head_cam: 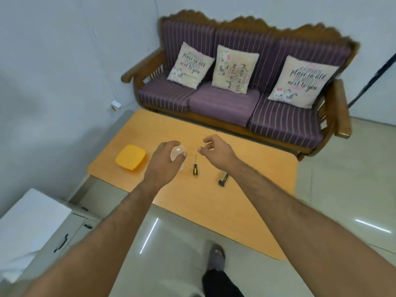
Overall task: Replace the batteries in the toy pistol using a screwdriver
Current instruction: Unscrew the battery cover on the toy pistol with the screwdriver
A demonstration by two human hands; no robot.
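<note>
The left hand (169, 154) is gripping a clear, pale thing (177, 152); I cannot tell what it is. The right hand (216, 150) is hanging half curled and is holding nothing. One screwdriver (195, 169) is lying on the tabletop (246, 189), light and stiff, best taken by its yellow-black handle. One dark object (222, 179), maybe the toy pistol, is lying near. One yellow box (130, 157) is standing left.

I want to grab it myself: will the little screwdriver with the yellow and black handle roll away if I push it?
Probably a bit. The screwdriver lies flat on the smooth orange table, and its handle looks rounded, so a sideways nudge may roll it. It looks small and stiff, likely light, with a thin metal tip, so grab the handle.
</note>
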